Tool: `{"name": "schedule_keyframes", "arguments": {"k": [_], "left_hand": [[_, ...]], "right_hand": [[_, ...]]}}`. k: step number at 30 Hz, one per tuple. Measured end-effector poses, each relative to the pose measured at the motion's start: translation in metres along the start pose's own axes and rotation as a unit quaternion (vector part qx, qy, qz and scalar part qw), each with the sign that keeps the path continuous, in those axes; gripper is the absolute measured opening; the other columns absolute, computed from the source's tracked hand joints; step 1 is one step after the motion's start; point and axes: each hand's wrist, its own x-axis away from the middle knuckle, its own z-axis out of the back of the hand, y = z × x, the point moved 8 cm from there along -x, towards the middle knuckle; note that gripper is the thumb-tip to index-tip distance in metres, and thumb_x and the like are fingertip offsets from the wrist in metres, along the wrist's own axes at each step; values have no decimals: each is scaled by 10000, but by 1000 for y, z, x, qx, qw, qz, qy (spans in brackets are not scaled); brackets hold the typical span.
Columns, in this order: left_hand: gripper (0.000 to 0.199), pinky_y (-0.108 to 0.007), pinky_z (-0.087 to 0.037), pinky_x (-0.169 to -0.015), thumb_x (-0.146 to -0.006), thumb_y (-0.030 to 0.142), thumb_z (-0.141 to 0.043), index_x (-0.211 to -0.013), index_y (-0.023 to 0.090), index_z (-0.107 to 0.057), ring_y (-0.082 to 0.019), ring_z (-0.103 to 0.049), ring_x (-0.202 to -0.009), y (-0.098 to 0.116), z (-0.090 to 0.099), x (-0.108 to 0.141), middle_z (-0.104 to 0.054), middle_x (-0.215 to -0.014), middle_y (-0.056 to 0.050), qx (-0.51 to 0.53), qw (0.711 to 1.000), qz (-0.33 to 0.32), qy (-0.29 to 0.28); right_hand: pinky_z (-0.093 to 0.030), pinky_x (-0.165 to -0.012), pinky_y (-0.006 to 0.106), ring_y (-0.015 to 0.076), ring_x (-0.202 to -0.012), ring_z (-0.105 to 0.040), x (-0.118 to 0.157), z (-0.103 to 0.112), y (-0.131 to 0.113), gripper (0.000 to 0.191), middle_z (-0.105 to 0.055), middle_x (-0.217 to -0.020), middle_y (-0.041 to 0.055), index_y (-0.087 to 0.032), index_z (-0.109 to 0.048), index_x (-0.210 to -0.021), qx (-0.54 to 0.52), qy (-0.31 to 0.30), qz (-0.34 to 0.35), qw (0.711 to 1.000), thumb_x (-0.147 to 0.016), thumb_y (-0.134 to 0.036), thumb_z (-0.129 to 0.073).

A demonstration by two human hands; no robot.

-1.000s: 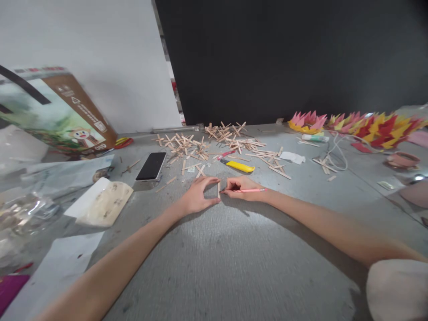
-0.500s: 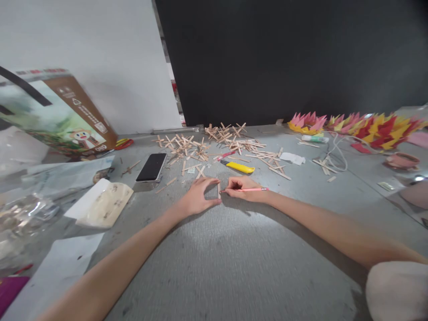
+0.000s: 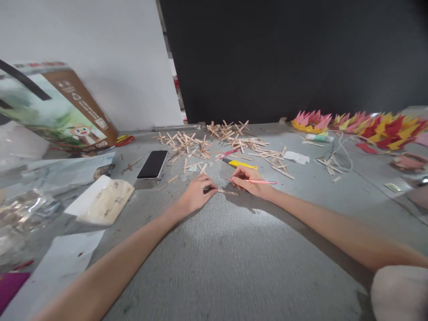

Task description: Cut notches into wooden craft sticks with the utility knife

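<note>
Because the left hand [image 3: 198, 192] pinches the wooden stick [image 3: 229, 192] by its left end only, on the near side of the yellow cutter [image 3: 234, 163], the free right end might swivel should the pencil [image 3: 262, 182], gripped in the right hand [image 3: 251, 183], bump it.

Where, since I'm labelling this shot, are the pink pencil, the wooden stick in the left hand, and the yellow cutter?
Pink pencil [image 3: 261, 182], head view: on its shaft.
Wooden stick [image 3: 228, 192], head view: middle of its exposed length.
Yellow cutter [image 3: 238, 163], head view: on its handle.
</note>
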Motion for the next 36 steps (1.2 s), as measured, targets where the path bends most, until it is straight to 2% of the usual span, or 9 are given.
{"name": "schedule_keyframes", "arguments": {"k": [5, 11, 17, 21, 26, 29, 36], "left_hand": [[146, -418, -505, -931, -921, 302, -692, -812, 215, -733, -241, -640, -944, -1, 0, 0, -697, -874, -54, 1, 1000, 13, -2], [148, -419, -500, -941, -883, 275, -691, -748, 216, -703, -233, -627, -927, -4, -1, -1, -683, -853, -44, 15, 1000, 26, -9], [170, -404, -500, -897, -886, 296, -692, -738, 212, -694, -235, -624, -913, -4, -1, -1, -667, -847, -47, 20, 999, 28, -15], [191, -403, -505, -905, -890, 319, -676, -729, 217, -684, -234, -627, -920, -3, -1, -2, -668, -848, -46, 24, 999, 30, -20], [187, -400, -505, -913, -876, 301, -684, -711, 215, -669, -229, -632, -923, -3, -1, -2, -663, -853, -42, 31, 999, 27, -17], [169, -403, -498, -916, -872, 283, -689, -717, 216, -673, -230, -632, -929, -4, -1, -1, -666, -856, -41, 31, 999, 25, -17], [193, -391, -498, -895, -875, 291, -691, -703, 211, -656, -225, -622, -915, -4, -1, -1, -654, -849, -39, 33, 999, 26, -15]], "right_hand": [[-452, -527, 244, 125, -617, -602, 3, -9, -4, 258, -713, -812, 43, -180, -688, -961, -5, -60, 5, 998, -924, -435, -669], [-413, -497, 235, 102, -527, -524, 5, -17, -2, 227, -646, -642, -13, -180, -697, -867, -4, -104, 6, 995, -889, -403, -730], [-466, -521, 251, 135, -597, -612, 3, -19, 2, 257, -690, -730, 15, -187, -713, -973, -4, -113, 8, 994, -933, -433, -648], [-447, -528, 248, 125, -576, -577, 6, -18, -1, 245, -679, -704, 7, -189, -733, -949, 12, -115, 10, 993, -917, -427, -684], [-458, -580, 256, 137, -642, -591, 4, -17, -2, 236, -694, -753, 18, -189, -718, -854, 37, -102, 24, 994, -843, -419, -770], [-447, -609, 255, 139, -675, -588, 2, -17, 2, 220, -694, -772, 20, -190, -685, -802, 53, -93, 38, 994, -838, -390, -770], [-451, -642, 255, 139, -698, -593, 3, -22, 6, 186, -706, -804, 19, -192, -668, -812, 72, -110, 49, 990, -862, -358, -734]]}}
